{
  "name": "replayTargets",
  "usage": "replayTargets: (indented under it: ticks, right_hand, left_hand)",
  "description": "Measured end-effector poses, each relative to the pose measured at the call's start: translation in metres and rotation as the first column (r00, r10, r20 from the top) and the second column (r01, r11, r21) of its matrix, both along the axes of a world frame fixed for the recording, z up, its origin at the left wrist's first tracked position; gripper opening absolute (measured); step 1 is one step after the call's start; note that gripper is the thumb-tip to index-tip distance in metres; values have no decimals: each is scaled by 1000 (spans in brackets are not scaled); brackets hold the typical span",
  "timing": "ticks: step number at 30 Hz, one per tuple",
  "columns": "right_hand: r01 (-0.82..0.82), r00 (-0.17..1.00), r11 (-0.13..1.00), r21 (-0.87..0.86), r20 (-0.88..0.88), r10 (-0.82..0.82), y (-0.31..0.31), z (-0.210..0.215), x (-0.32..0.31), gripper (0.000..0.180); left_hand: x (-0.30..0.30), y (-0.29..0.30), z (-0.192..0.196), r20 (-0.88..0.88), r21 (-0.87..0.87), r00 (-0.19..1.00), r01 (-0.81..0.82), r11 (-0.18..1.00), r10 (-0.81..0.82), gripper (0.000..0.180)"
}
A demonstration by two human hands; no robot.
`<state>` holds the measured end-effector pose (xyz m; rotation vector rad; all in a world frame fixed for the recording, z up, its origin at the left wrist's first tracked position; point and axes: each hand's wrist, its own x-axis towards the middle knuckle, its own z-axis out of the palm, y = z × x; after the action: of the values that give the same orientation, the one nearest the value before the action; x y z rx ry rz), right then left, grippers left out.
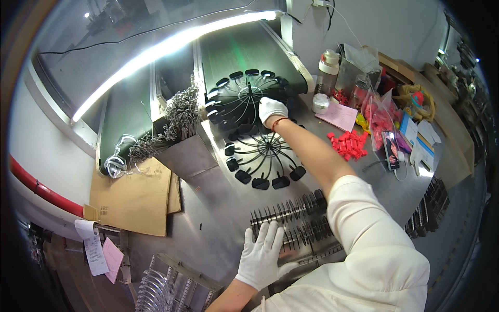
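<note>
My right hand, in a white glove, reaches out to a far wheel-like ring of black pads on thin curved stems. Its fingers are closed beside the stems; whatever they hold, if anything, is hidden. A second such ring lies nearer, partly covered by the first ring and my forearm. My left hand, also gloved in white, lies with fingers stretched out at the left end of a metal rack with rows of upright pins. It holds nothing I can see.
Bundles of thin metal rods stand in a metal box beside cardboard. Red plastic pieces, a bottle, a pink paper and a phone crowd the right. A rack of clear curved parts sits near left.
</note>
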<state>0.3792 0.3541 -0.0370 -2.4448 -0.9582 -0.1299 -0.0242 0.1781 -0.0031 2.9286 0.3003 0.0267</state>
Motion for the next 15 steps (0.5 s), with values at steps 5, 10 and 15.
replayTargets:
  ticks: [5,10,15]
  right_hand:
    - [-138,990,986,-94,16,140,-86,6,-27,20]
    - [-135,989,938,-319,-93,111,-120,-20,-62,30]
    - [-168,983,932,-322,-123,134,-111,-59,-49,28]
  left_hand:
    - [-12,-14,-11,90,-30,994,72,997,-69,93]
    - [-8,-12,-16,124,42,992,-31,999,26,96]
    - [-33,-23,-3,183,-21,978,-98,995,100,94]
